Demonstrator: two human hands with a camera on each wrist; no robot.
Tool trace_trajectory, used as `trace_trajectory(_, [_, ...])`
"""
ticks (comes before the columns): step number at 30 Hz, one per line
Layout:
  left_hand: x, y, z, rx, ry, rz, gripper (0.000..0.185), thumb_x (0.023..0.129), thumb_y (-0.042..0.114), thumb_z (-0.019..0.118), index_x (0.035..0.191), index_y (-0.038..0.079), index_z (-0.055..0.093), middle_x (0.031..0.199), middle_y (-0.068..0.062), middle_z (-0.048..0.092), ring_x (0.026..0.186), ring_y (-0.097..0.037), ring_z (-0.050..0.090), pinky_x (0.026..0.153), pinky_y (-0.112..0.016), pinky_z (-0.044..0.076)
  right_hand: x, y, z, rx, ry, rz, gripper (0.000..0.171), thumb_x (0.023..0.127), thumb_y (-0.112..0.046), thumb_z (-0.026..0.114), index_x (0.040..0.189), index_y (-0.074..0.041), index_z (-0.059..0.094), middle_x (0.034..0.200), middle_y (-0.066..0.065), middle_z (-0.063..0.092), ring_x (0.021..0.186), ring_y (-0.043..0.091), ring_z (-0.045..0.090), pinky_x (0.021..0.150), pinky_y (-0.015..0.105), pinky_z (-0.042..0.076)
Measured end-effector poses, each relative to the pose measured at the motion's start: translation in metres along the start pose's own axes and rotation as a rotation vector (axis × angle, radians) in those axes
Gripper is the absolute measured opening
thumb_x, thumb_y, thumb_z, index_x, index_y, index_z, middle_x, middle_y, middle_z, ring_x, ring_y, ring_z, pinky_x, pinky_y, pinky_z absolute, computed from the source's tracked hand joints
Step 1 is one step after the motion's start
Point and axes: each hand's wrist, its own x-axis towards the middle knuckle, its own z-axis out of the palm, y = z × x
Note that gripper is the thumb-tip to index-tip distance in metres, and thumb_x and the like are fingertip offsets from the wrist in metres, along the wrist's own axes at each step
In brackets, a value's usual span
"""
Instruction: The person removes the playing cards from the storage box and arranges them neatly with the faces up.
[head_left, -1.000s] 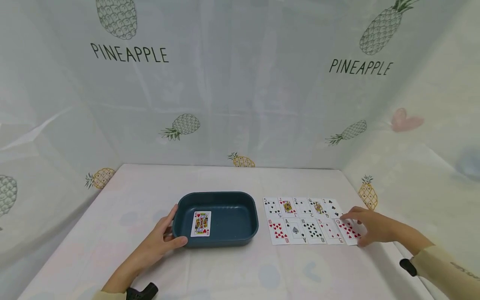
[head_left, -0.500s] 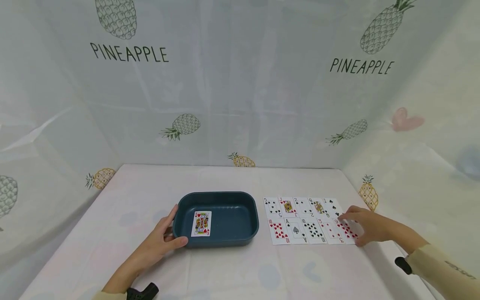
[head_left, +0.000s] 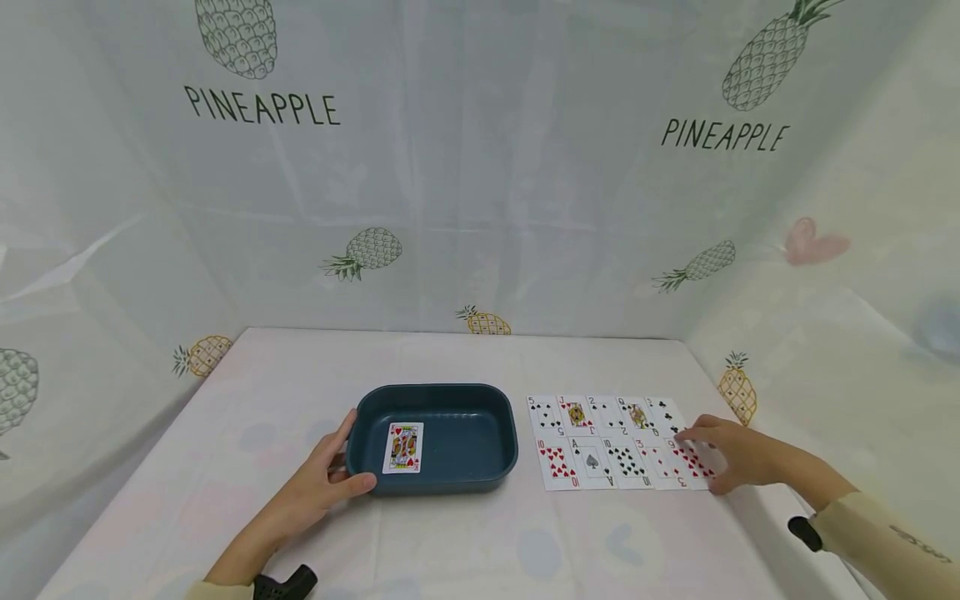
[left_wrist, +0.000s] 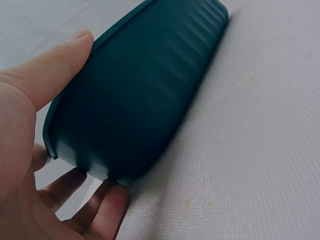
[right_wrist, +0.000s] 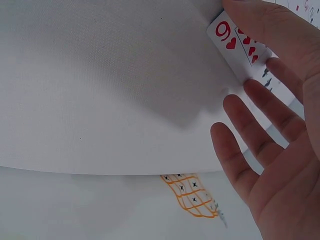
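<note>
My left hand [head_left: 318, 479] grips the left end of a dark teal rectangular tray [head_left: 465, 479], thumb along the near rim and fingers against the end wall, which the left wrist view shows from below [left_wrist: 135, 90]. Inside the tray lies a king of hearts [head_left: 402, 448], face up. To the right, my right hand [head_left: 746, 454] holds the nine of hearts [head_left: 692, 460] by its edges, thumb at the near end and index finger at the far end. The right wrist view shows this nine [right_wrist: 232, 42] flat on the cloth under the thumb; its other fingers are spread beside it.
Face-up playing cards lie in two rows right of the tray, among them a jack [head_left: 575, 415], a queen [head_left: 637, 415], an ace of spades [head_left: 592, 461] and a ten of hearts [head_left: 557, 460]. A white patterned cloth [head_left: 450, 550] covers the table; pineapple-printed sheeting [head_left: 480, 167] surrounds it.
My right hand has slid the nine of hearts slightly left, close against the neighbouring red card in the near row. The left hand and tray have stayed in place.
</note>
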Motion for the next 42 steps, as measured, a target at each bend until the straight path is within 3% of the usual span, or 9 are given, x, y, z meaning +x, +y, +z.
trace_trajectory(17, [-0.001, 0.002, 0.0, 0.006, 0.014, 0.022, 0.104, 0.097, 0.031, 0.08, 0.173, 0.031, 0.008, 0.159, -0.02, 0.027, 0.135, -0.036, 0.054, 0.099, -0.025, 0.053, -0.001, -0.005, -0.002, 0.021, -0.025, 0.049, 0.072, 0.074, -0.023, 0.096, 0.139, -0.014, 0.066, 0.128, 0.004, 0.056, 0.109, 0.025, 0.057, 0.089, 0.038, 0.054])
trace_trajectory(24, [-0.001, 0.001, 0.0, -0.021, 0.003, 0.019, 0.105, 0.097, 0.029, 0.08, 0.173, 0.032, 0.007, 0.16, -0.02, 0.026, 0.135, -0.035, 0.054, 0.096, -0.019, 0.051, 0.002, -0.011, -0.012, -0.005, -0.014, 0.05, 0.075, 0.075, -0.027, 0.097, 0.141, -0.008, 0.066, 0.128, 0.006, 0.06, 0.109, 0.027, 0.062, 0.089, 0.042, 0.056])
trace_trajectory(28, [-0.001, 0.001, 0.0, -0.03, -0.001, 0.019, 0.105, 0.097, 0.029, 0.08, 0.173, 0.032, 0.006, 0.16, -0.02, 0.025, 0.135, -0.035, 0.054, 0.095, -0.017, 0.051, 0.011, -0.026, -0.022, -0.002, 0.022, 0.063, 0.074, 0.079, -0.026, 0.094, 0.143, -0.004, 0.064, 0.131, 0.011, 0.061, 0.111, 0.031, 0.065, 0.09, 0.047, 0.057])
trace_trajectory(33, [-0.002, 0.001, 0.0, -0.023, 0.003, 0.02, 0.105, 0.098, 0.03, 0.08, 0.173, 0.031, 0.007, 0.161, -0.02, 0.024, 0.137, -0.036, 0.053, 0.097, -0.019, 0.051, 0.029, -0.062, -0.036, 0.047, 0.043, 0.072, 0.075, 0.083, -0.028, 0.092, 0.147, -0.004, 0.06, 0.137, 0.015, 0.059, 0.112, 0.031, 0.065, 0.088, 0.046, 0.058])
trace_trajectory(42, [-0.003, 0.003, 0.001, -0.02, 0.001, 0.006, 0.105, 0.098, 0.031, 0.08, 0.173, 0.03, 0.006, 0.162, -0.02, 0.024, 0.136, -0.036, 0.054, 0.101, -0.027, 0.052, 0.076, -0.114, -0.039, 0.115, 0.09, 0.001, 0.075, 0.088, -0.027, 0.088, 0.153, -0.009, 0.055, 0.14, 0.01, 0.057, 0.115, 0.026, 0.063, 0.093, 0.047, 0.057])
